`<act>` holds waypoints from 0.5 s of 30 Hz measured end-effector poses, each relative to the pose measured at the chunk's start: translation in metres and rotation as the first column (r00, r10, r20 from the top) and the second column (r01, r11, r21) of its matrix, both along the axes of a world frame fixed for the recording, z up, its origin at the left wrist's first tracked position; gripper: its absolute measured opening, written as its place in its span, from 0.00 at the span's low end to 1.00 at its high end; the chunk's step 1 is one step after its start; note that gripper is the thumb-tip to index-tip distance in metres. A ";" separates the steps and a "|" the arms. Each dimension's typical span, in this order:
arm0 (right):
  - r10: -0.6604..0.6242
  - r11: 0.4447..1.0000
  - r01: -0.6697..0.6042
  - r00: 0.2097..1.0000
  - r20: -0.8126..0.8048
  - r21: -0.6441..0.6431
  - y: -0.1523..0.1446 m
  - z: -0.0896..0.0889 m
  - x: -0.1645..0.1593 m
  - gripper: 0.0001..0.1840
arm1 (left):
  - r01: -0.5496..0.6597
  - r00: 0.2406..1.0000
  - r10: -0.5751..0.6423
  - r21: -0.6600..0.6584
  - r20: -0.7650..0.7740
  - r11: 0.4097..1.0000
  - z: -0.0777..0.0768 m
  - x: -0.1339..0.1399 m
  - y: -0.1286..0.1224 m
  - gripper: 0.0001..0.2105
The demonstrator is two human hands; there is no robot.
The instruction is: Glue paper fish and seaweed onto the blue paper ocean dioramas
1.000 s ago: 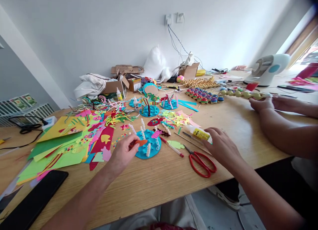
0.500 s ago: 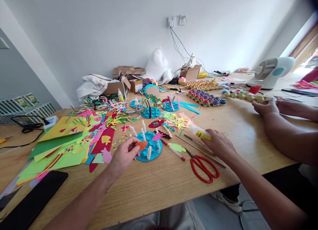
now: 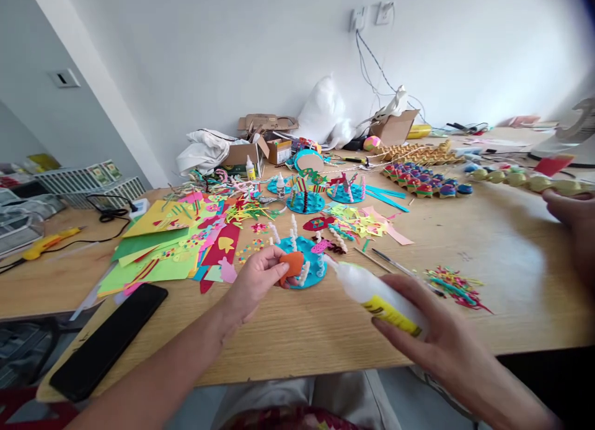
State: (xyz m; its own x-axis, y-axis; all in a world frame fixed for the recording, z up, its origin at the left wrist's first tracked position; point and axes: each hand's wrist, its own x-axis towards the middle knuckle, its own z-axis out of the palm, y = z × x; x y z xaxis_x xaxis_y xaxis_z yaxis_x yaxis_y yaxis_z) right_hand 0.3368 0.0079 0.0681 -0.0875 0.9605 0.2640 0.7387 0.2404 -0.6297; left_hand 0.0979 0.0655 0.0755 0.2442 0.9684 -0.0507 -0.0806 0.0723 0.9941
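Note:
My left hand [image 3: 260, 280] pinches an orange paper cutout [image 3: 292, 266] between thumb and fingers. Behind the cutout lies a blue round base [image 3: 309, 277] with white twisted stems standing up from it. A pink spotted paper fish [image 3: 321, 246] sits on the base's far side. My right hand [image 3: 430, 324] is wrapped round a white glue bottle [image 3: 379, 297] with a yellow label. The bottle is tilted, its nozzle pointing left toward the orange cutout, with a gap between them.
Coloured paper sheets [image 3: 160, 250] and a black phone [image 3: 109, 340] lie at left. Finished-looking blue bases [image 3: 305, 202] stand behind. Thin sticks, a pen and a pile of coloured scraps [image 3: 458, 285] are at right. Another person's hand [image 3: 569, 210] touches an egg-carton strip [image 3: 525, 181].
My right hand has lifted the glue bottle off the table and brought it near the orange cutout. The view has swung left. The red scissors no longer show.

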 end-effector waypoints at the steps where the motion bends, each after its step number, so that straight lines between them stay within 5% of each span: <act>1: 0.033 0.998 -0.036 0.998 -0.044 -0.054 -0.001 -0.004 -0.008 0.21 | 0.014 1.000 -0.013 -0.021 0.012 1.000 0.000 0.001 -0.002 0.08; 6: 0.176 0.910 -0.274 0.935 -0.309 -0.312 -0.004 -0.017 -0.029 0.23 | 0.056 0.996 -0.051 -0.078 0.067 0.995 0.003 -0.002 -0.013 0.12; 9: 0.036 0.869 -0.233 0.910 -0.413 -0.438 -0.009 -0.023 -0.027 0.29 | 0.078 0.986 -0.060 -0.111 0.154 0.991 0.002 -0.004 -0.018 0.12; 11: -0.045 0.859 -0.186 0.901 -0.432 -0.477 -0.011 -0.026 -0.024 0.29 | 0.089 0.976 -0.059 -0.138 0.211 0.986 0.001 -0.005 -0.020 0.12; 15: 0.041 0.832 -0.327 0.842 -0.538 -0.448 -0.012 -0.024 -0.023 0.28 | 0.039 0.979 -0.024 -0.072 0.203 0.997 0.001 -0.007 -0.021 0.08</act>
State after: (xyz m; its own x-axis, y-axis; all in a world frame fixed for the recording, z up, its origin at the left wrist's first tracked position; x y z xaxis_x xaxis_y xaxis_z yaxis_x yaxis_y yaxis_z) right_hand 0.3136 -0.0040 0.0446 -0.2743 0.9418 -0.1944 0.2730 -0.1176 -0.9548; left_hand 0.0906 0.0450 0.0762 0.2872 0.9554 -0.0692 -0.2757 0.1516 0.9492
